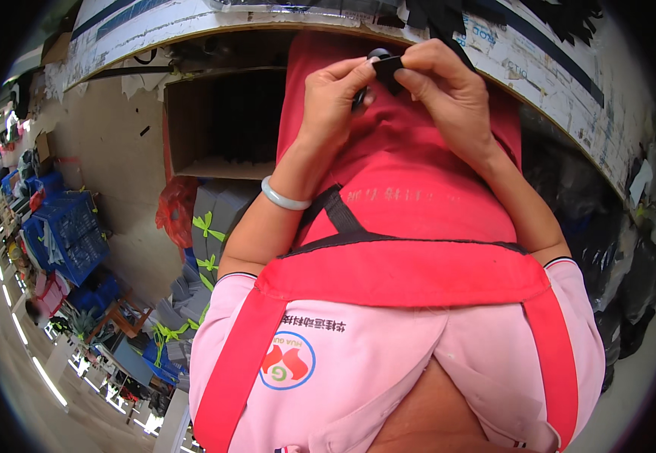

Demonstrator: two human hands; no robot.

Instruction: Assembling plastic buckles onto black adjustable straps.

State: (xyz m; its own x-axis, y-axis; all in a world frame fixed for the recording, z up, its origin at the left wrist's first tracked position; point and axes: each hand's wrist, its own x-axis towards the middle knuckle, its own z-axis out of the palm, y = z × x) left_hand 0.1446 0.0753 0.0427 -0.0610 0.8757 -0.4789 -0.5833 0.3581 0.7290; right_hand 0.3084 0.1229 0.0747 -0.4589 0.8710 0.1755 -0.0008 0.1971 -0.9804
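Workbench: a long pale table edge (192,30) curves across the top of the view from 10 to 2 o'clock, with black strips (569,19) piled on it at 1 o'clock.
Under-bench: an open wooden compartment (222,124) sits at 10 o'clock, beneath the table edge.
Floor stock: grey bundles tied with green ribbon (207,226) lie at 9 o'clock; blue crates (71,230) stand farther left; an orange bag (177,211) lies between them.
Clothing: a red apron (403,189) fills the centre over a pink shirt (358,355) at 6 o'clock.
Left hand (335,102): raised at 12 o'clock, fingers curled, thumb and forefinger pinching the small black piece (385,68); a pale bangle (284,198) circles the wrist.
Right hand (449,83): just right of the left hand, fingertips closed on the same piece.
Small black piece: held between both hands at 12 o'clock, in front of the apron and just below the table edge; its exact form cannot be told.
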